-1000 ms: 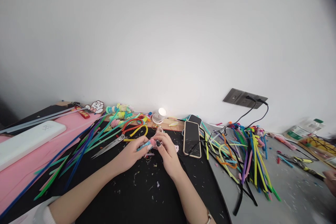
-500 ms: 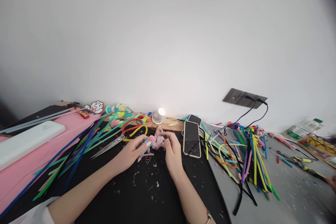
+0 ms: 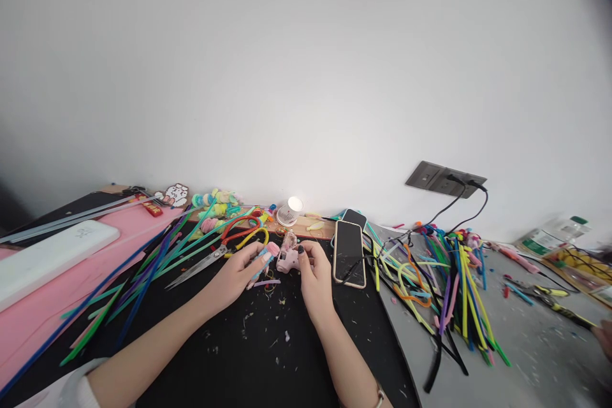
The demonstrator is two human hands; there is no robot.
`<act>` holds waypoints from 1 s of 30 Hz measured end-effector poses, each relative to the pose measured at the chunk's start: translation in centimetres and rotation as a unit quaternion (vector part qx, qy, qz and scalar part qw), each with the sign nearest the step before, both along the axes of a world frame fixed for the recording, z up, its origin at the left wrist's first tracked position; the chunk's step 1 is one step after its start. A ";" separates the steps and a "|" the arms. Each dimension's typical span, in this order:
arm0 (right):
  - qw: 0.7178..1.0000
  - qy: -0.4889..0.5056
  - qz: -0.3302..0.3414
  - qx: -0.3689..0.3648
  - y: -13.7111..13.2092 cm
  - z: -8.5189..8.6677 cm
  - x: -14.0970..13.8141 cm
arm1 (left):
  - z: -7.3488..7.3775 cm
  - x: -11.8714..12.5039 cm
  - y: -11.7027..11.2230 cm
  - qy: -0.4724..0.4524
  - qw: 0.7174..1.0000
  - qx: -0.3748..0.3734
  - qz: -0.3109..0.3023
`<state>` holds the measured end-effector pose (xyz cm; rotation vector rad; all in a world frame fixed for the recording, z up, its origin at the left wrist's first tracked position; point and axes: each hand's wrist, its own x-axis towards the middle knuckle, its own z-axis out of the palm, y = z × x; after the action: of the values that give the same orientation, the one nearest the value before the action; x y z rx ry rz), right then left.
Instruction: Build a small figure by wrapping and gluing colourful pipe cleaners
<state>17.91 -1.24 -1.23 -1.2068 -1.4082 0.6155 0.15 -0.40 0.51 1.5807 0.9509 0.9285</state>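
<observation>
Near the middle of the black mat point(image 3: 248, 357), my left hand point(image 3: 245, 271) pinches a small fuzzy piece of pink and blue pipe cleaner point(image 3: 272, 248), its pink end up. A pink hot glue gun point(image 3: 287, 258) is held in my right hand point(image 3: 313, 274), whose fingers wrap its right side. A narrow gap separates the fuzzy piece from the gun. Below them lies a short lilac strip point(image 3: 266, 282) among thin scraps. Scissors point(image 3: 210, 259) with red and yellow handles rest left of my left hand.
A paper cup point(image 3: 290, 210) stands by the wall. Two phones, one pale-edged point(image 3: 349, 254), lie right of my hands, beside a heap of pipe cleaners point(image 3: 463, 293). A white case point(image 3: 57, 261) rests at left. Another person's hand point(image 3: 605, 335) shows at the right edge near pliers point(image 3: 549, 299).
My left hand has drawn slightly left with the pipe-cleaner piece, opening a gap from the glue gun. The right hand has barely moved.
</observation>
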 end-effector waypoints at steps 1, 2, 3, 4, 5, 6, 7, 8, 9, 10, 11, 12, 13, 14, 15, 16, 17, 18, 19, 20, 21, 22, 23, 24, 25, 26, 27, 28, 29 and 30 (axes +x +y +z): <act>1.000 0.001 -0.003 0.000 0.0 0.0 0.0 | 0.0 0.0 0.0 -0.004 1.000 -0.002 0.005; 1.000 0.001 -0.004 0.000 0.0 0.0 0.0 | 0.0 0.1 0.1 -0.008 1.000 -0.003 0.010; 1.000 0.000 -0.004 -0.001 0.0 0.0 0.0 | 0.0 0.1 0.1 -0.010 1.000 -0.002 0.016; 1.000 0.000 -0.003 -0.001 0.0 0.1 -0.1 | 0.0 0.1 0.1 -0.010 1.000 0.000 0.024; 1.000 -0.001 -0.001 -0.002 0.0 0.1 -0.1 | -0.1 0.1 0.2 -0.007 0.999 0.003 0.034; 1.000 -0.003 0.000 -0.004 0.0 0.1 -0.1 | -0.2 0.0 0.2 0.000 0.999 0.007 0.045; 1.000 -0.004 0.003 -0.006 -0.1 0.1 -0.1 | -0.2 0.0 0.3 0.010 0.998 0.013 0.057; 1.000 -0.006 0.005 -0.008 -0.1 0.1 -0.1 | -0.3 -0.1 0.3 0.020 0.997 0.020 0.069; 1.000 -0.007 0.007 -0.010 -0.1 0.1 -0.1 | -0.3 -0.1 0.4 0.030 0.996 0.027 0.081; 1.000 -0.008 0.009 -0.010 -0.1 0.1 -0.1 | -0.3 -0.2 0.4 0.036 0.995 0.033 0.090; 1.000 -0.008 0.010 -0.010 -0.1 0.1 -0.1 | -0.3 -0.3 0.5 0.036 0.994 0.037 0.098; 1.000 -0.009 0.011 -0.009 -0.1 0.1 -0.1 | -0.3 -0.3 0.6 0.033 0.993 0.038 0.105; 1.000 -0.009 0.010 -0.009 0.0 0.1 -0.1 | -0.3 -0.3 0.6 0.029 0.993 0.036 0.112; 1.000 -0.010 0.010 -0.008 0.0 0.1 -0.1 | -0.3 -0.3 0.6 0.026 0.992 0.030 0.118; 1.000 -0.011 0.011 -0.007 -0.1 0.2 -0.1 | -0.3 -0.4 0.7 0.024 0.992 0.021 0.123; 1.000 -0.013 0.011 -0.006 -0.1 0.3 -0.1 | -0.3 -0.4 0.7 0.024 0.992 0.013 0.126; 1.000 -0.015 0.011 -0.005 -0.1 0.3 -0.1 | -0.3 -0.4 0.7 0.026 0.992 0.004 0.127; 1.000 -0.017 0.013 -0.003 -0.2 0.5 -0.2 | -0.3 -0.4 0.7 0.027 0.992 -0.003 0.126; 1.000 -0.021 0.016 0.000 -0.2 0.6 -0.2 | -0.3 -0.4 0.6 0.026 0.992 -0.009 0.125; 0.999 -0.026 0.021 0.004 -0.3 0.8 -0.3 | -0.2 -0.4 0.6 0.024 0.992 -0.013 0.124; 0.999 -0.031 0.028 0.009 -0.3 0.9 -0.3 | -0.2 -0.4 0.6 0.021 0.992 -0.016 0.122; 0.999 -0.036 0.036 0.014 -0.4 1.1 -0.4 | -0.2 -0.3 0.6 0.016 0.993 -0.017 0.118; 0.998 -0.040 0.045 0.020 -0.5 1.3 -0.4 | -0.2 -0.3 0.5 0.009 0.993 -0.019 0.113; 0.997 -0.044 0.053 0.024 -0.5 1.4 -0.5 | -0.3 -0.3 0.5 0.000 0.994 -0.022 0.106; 0.997 -0.048 0.060 0.029 -0.5 1.5 -0.5 | -0.3 -0.3 0.5 -0.012 0.995 -0.029 0.097; 0.996 -0.051 0.061 0.033 -0.5 1.5 -0.5 | -0.3 -0.2 0.5 -0.029 0.995 -0.042 0.089; 0.996 -0.053 0.060 0.034 -0.5 1.5 -0.5 | -0.4 -0.2 0.5 -0.049 0.994 -0.059 0.082; 0.996 -0.055 0.055 0.034 -0.5 1.5 -0.4 | -0.5 -0.1 0.5 -0.070 0.991 -0.079 0.077; 0.997 -0.056 0.047 0.032 -0.5 1.4 -0.4 | -0.5 -0.1 0.5 -0.091 0.988 -0.101 0.075; 0.997 -0.056 0.040 0.029 -0.5 1.4 -0.3 | -0.6 0.0 0.5 -0.111 0.984 -0.121 0.073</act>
<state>17.58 -1.71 0.14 -1.1584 -1.5647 0.5651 0.15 0.15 -0.05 1.1889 0.9894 1.0247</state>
